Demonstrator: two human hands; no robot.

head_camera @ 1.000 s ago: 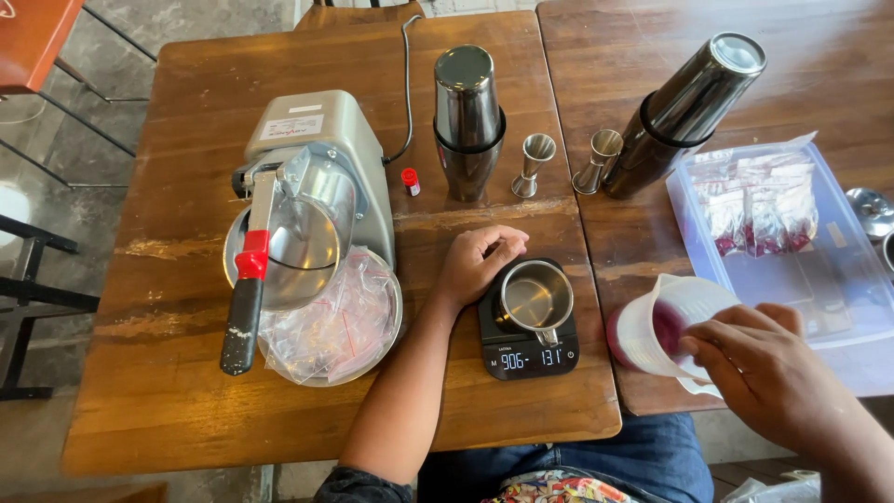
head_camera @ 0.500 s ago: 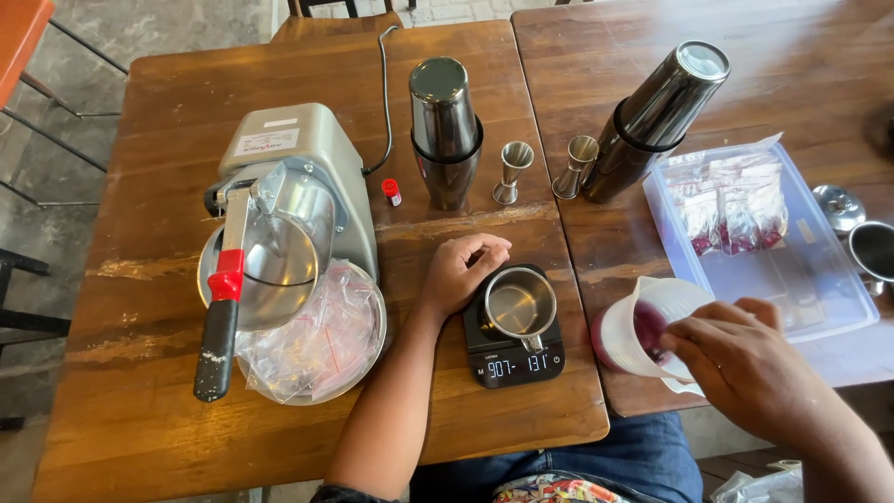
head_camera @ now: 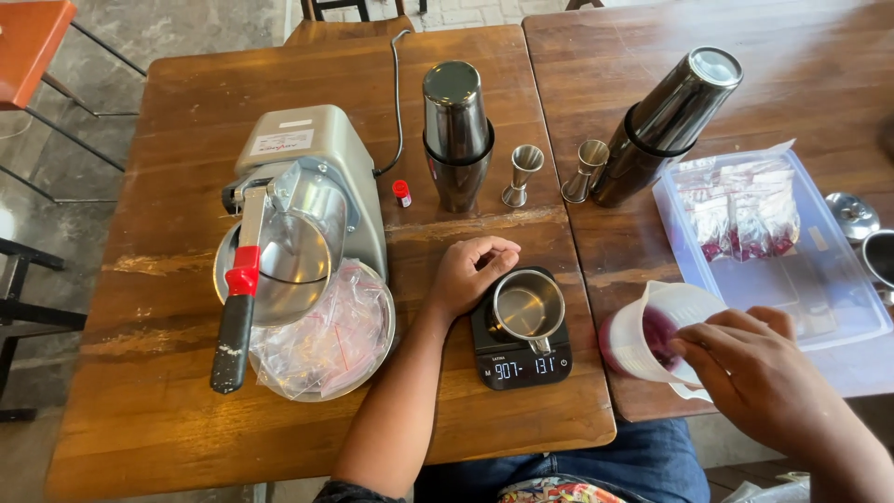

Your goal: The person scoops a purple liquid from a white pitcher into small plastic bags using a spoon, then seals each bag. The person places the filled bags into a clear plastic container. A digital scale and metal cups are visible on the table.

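Note:
My left hand (head_camera: 473, 272) rests half curled on the wooden table (head_camera: 168, 419), touching the left edge of a black digital scale (head_camera: 518, 356). A small steel pitcher (head_camera: 527, 307) stands on the scale, and nothing shows inside it. My right hand (head_camera: 756, 373) grips a white plastic measuring jug (head_camera: 644, 328) tilted toward the scale, with dark purple liquid inside. The jug is just right of the scale, over the gap between the two tables.
A grey ice shaver (head_camera: 300, 216) with a red and black lever and a bag-lined bowl (head_camera: 328, 341) stands at left. Behind the scale are two steel shakers (head_camera: 456, 130) (head_camera: 667, 123), two jiggers (head_camera: 523, 173) and a small red bottle (head_camera: 402, 193). A clear tray (head_camera: 792, 289) of purple packets lies at right.
My hands, the jug and the pitcher keep their places relative to each other. Only my head has shifted, sliding the whole scene slightly in view.

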